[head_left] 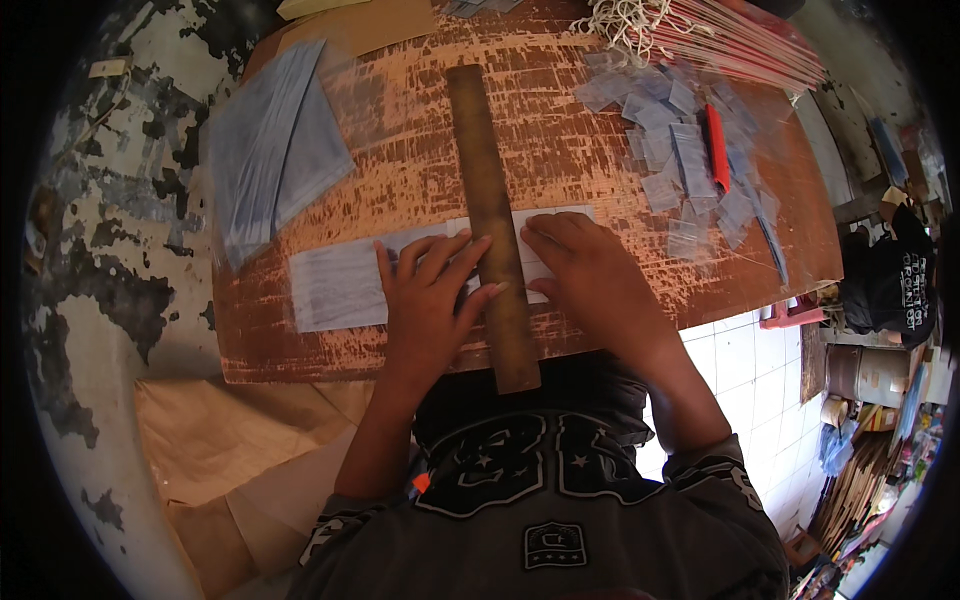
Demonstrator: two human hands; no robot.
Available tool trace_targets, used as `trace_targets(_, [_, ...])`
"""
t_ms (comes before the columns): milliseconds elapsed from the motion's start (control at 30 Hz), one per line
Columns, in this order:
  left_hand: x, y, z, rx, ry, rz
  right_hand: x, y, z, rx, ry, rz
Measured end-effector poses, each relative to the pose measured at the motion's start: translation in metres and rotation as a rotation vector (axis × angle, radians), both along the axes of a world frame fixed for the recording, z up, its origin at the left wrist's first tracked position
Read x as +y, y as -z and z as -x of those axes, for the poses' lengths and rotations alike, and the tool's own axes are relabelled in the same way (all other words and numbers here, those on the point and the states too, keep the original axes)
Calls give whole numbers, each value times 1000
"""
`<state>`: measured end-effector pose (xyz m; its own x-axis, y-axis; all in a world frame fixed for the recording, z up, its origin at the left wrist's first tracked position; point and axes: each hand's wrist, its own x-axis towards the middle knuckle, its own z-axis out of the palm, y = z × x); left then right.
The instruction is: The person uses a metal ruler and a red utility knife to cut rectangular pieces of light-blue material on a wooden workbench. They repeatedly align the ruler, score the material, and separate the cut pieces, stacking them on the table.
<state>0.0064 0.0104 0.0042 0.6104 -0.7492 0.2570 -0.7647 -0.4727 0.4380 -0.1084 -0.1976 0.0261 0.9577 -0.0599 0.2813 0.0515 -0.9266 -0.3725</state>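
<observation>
A long, flat brownish ruler-like bar (487,180) lies lengthwise across the middle of the table, its near end jutting past the front edge. Beneath it, running sideways, is a clear plastic strip (335,285) with a white, paper-like sheet (580,213) at its right part. My left hand (430,290) rests on the strip with fingers spread, index fingertip and thumb touching the bar's left side. On the other side, my right hand (585,270) lies on the white sheet, thumb apart from the fingers and fingertips close to the bar's right edge. Neither hand grips anything visible.
A stack of clear plastic sheets (300,170) sits at the far left of the worn brown table (400,120). Small clear plastic pieces (655,140) are scattered at the right around a narrow red object (717,148). Behind them lies a bundle of red and white sticks with strings (700,38).
</observation>
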Motion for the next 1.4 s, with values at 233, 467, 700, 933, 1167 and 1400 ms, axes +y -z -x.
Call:
trace_targets(233, [0,-1,3,-27,-1,-24,-13,-10,-7,97,-85,65])
trace_targets(467, [1,-12,21,15,-54,123,-12,-14,-8,127,-74,78])
trace_targets(700, [49,-28,72,607,2,59,-11,-18,-8,180,-52,63])
trace_targets(933, [65,-2,90,939,52,-17,-11,-18,-7,177,-63,89])
trace_targets(1167, [49,22,92,1595,59,259,-11,-20,-9,215,-61,100])
trace_targets(1400, [58,29,95,1636,39,323,-13,-14,-8,96,-78,109])
